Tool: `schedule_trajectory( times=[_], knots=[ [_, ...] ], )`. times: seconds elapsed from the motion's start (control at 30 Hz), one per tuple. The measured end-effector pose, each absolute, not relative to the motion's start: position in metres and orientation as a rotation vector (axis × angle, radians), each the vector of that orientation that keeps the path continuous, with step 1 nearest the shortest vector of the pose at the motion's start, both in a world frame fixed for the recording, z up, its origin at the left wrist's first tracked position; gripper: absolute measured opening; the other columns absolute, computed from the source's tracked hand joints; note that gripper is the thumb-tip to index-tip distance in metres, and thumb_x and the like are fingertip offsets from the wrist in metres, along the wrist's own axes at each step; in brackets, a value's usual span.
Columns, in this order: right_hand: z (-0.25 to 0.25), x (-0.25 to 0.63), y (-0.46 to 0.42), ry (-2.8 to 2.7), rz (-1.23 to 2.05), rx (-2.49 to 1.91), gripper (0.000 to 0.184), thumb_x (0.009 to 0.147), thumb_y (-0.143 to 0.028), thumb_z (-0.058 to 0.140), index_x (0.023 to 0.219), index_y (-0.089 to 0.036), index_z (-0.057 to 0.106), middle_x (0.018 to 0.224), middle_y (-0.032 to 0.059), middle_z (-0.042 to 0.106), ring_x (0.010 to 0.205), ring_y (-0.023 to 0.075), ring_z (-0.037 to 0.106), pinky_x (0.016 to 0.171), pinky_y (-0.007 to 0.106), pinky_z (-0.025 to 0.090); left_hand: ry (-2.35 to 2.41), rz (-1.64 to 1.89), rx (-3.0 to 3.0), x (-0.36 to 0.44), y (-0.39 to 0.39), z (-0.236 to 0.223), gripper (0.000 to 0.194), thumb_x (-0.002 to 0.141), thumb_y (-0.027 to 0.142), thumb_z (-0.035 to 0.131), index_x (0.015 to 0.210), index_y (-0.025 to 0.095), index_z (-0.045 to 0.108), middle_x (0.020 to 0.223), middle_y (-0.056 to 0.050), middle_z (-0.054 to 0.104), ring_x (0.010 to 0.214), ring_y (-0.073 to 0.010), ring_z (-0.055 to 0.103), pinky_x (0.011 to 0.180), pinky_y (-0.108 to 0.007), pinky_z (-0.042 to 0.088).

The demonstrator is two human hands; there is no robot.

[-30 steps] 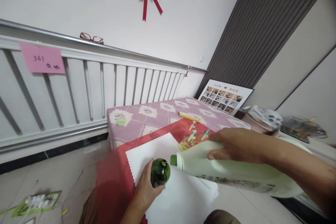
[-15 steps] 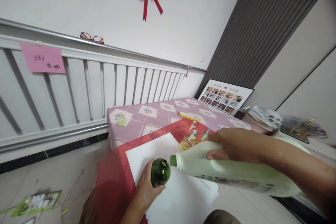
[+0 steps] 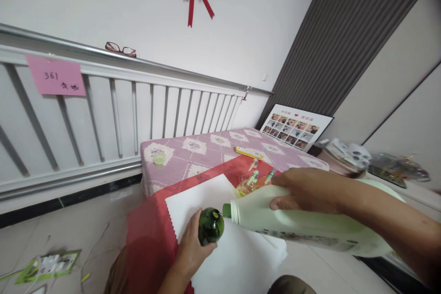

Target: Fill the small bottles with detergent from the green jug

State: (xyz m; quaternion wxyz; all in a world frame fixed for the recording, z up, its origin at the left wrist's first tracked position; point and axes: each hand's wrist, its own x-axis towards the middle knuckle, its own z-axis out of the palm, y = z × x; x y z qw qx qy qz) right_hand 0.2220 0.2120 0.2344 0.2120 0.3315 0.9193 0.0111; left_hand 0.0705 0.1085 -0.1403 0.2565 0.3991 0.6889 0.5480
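Observation:
My left hand [image 3: 193, 250] is wrapped round a small dark green bottle [image 3: 211, 227], whose open mouth faces up toward me. In my right hand [image 3: 299, 188] is a large pale green jug [image 3: 262, 216], lying nearly on its side. The jug's green spout [image 3: 227, 210] points left, close beside the mouth of the green bottle; whether liquid runs between them I cannot make out clearly. Beneath both lies a white cloth [image 3: 237, 257] with a zigzag edge, spread over a red cloth [image 3: 165, 220]. My right forearm covers part of the jug.
Behind the jug stand several small clear bottles with pump tops [image 3: 253, 179]. A yellow box [image 3: 248, 153] and a pale green cap [image 3: 159, 160] lie on the patterned table cover [image 3: 206, 147]. A white radiator [image 3: 120, 115] runs along the wall. A power strip [image 3: 53, 264] is on the floor.
Almost nothing differs. The jug's spout has shifted very slightly left, and both hands keep their hold.

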Motion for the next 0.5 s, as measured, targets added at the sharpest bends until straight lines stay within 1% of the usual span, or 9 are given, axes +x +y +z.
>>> schedule_trajectory(
  times=[0.13, 0.33, 0.5],
  knots=[
    [0.2334, 0.2226, 0.2133, 2.549, 0.049, 0.910, 0.041, 0.083, -0.058, 0.054, 0.096, -0.022, 0.070, 0.103, 0.0159, 0.075, 0.094, 0.0387, 0.068, 0.074, 0.043, 0.044, 1.870, 1.457, 1.087, 0.0703, 0.1087, -0.1397, 0.099, 0.061, 0.022, 0.073, 0.150, 0.013, 0.029, 0.158, -0.016, 0.040, 0.146, -0.0300, 0.037, 0.123, -0.045, 0.028],
    [0.2330, 0.2211, 0.2138, 2.541, 0.038, 0.907, 0.042, 0.083, -0.057, 0.055, 0.100, -0.022, 0.070, 0.106, 0.0163, 0.075, 0.096, 0.0391, 0.068, 0.076, 0.043, 0.045, 1.866, 1.476, 1.086, 0.0713, 0.1090, -0.1421, 0.099, 0.060, 0.020, 0.072, 0.149, 0.016, 0.029, 0.158, -0.016, 0.040, 0.146, -0.0287, 0.037, 0.123, -0.045, 0.028],
    [0.2330, 0.2210, 0.2150, 2.550, 0.036, 0.890, 0.041, 0.084, -0.057, 0.054, 0.097, -0.022, 0.070, 0.104, 0.0167, 0.075, 0.095, 0.0392, 0.068, 0.075, 0.044, 0.044, 1.868, 1.461, 1.083, 0.0728, 0.1080, -0.1373, 0.098, 0.060, 0.020, 0.072, 0.149, 0.012, 0.029, 0.158, -0.018, 0.039, 0.146, -0.0296, 0.037, 0.124, -0.046, 0.027]
  ],
)
